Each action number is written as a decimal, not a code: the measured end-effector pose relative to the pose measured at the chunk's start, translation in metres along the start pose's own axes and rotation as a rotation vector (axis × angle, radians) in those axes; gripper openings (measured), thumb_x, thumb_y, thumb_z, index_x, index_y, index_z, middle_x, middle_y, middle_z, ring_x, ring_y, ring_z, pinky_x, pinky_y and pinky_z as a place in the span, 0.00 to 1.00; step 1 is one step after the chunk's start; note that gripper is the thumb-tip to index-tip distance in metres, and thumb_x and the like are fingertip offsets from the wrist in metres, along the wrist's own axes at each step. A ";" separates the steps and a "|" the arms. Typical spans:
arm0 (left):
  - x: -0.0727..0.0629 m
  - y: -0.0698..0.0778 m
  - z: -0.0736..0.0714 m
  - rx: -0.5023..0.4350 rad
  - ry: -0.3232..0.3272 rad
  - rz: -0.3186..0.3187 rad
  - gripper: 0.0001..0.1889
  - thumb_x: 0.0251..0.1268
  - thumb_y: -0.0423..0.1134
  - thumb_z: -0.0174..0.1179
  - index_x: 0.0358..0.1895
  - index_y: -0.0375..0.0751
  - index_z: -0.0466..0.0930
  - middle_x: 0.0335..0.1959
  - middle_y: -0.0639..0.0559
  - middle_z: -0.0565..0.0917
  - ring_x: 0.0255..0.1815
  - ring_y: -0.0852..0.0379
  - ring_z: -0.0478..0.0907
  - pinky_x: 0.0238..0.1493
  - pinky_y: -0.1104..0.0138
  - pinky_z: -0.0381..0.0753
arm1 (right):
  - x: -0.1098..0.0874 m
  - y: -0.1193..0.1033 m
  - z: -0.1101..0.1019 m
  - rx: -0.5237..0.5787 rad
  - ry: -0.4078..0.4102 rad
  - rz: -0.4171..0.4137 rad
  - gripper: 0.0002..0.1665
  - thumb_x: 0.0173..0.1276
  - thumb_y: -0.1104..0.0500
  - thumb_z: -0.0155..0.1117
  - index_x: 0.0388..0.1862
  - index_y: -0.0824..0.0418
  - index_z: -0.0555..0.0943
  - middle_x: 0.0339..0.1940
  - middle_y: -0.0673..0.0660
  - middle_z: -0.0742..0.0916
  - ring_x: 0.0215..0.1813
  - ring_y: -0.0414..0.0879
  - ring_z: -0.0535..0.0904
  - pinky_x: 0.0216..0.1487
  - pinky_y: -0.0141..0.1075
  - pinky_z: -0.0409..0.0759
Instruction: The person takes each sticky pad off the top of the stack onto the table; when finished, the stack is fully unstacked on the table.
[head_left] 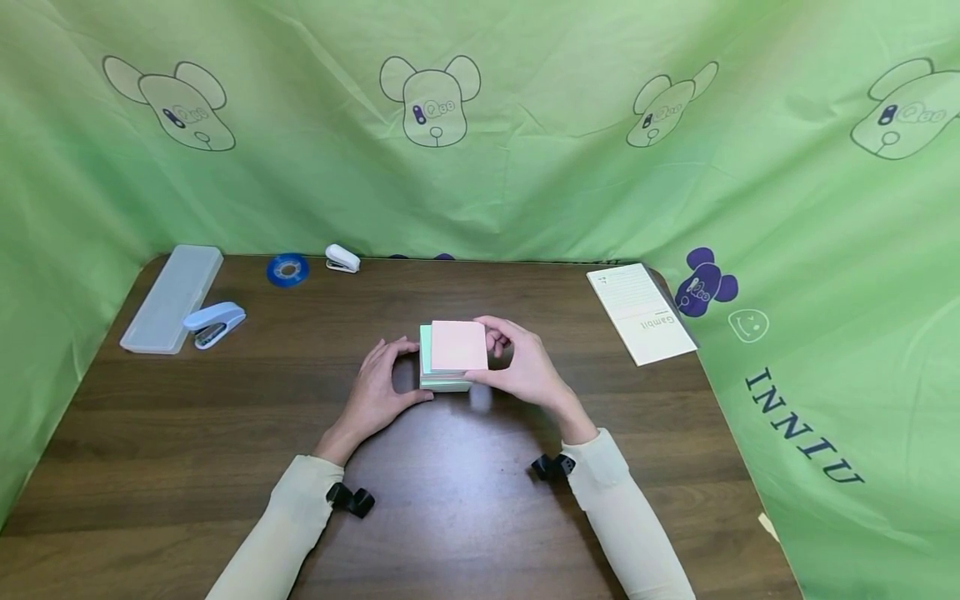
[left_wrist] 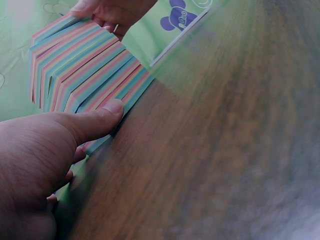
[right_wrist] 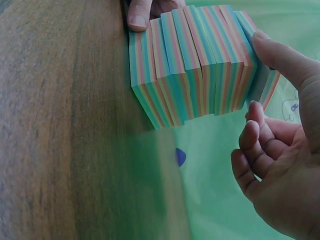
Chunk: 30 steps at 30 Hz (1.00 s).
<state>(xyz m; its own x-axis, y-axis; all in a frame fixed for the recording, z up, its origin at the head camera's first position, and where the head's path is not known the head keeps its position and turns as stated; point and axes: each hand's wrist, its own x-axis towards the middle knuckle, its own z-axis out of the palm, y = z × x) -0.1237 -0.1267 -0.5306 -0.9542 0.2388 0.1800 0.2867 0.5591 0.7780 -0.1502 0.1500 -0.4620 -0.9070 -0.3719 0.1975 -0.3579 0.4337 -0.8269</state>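
A tall stack of coloured sticky note pads (head_left: pixel 425 358) stands on the table in front of me, its sides striped pink, yellow, green and blue. In the right wrist view the pads (right_wrist: pixel 190 65) sit slightly out of line with one another. My left hand (head_left: pixel 377 387) holds the stack low down, thumb on the near side and fingers on the far side. At the top, my right hand (head_left: pixel 525 367) pinches the uppermost pad (head_left: pixel 459 344), pink on its face, between thumb and fingers. That pad sits shifted to the right, baring a green edge below.
At the left lie a pale plastic case (head_left: pixel 172 300), a light blue stapler (head_left: pixel 214 323), a blue tape roll (head_left: pixel 287 270) and a small white stapler (head_left: pixel 342 258). A white notepad (head_left: pixel 641 315) lies at the back right. Green cloth (head_left: pixel 510 183) hangs behind the table.
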 end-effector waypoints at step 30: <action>0.000 -0.001 0.001 -0.007 0.004 0.004 0.44 0.53 0.38 0.89 0.72 0.34 0.76 0.72 0.38 0.82 0.83 0.37 0.71 0.92 0.45 0.51 | 0.015 0.021 -0.029 0.076 0.120 -0.036 0.48 0.52 0.71 0.91 0.73 0.69 0.81 0.41 0.70 0.81 0.44 0.63 0.76 0.47 0.47 0.75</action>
<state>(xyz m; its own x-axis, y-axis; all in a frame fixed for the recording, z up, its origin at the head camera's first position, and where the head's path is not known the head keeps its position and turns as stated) -0.1236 -0.1265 -0.5327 -0.9535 0.2379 0.1851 0.2896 0.5527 0.7814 -0.1776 0.1776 -0.4608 -0.9156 -0.2834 0.2851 -0.3767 0.3573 -0.8547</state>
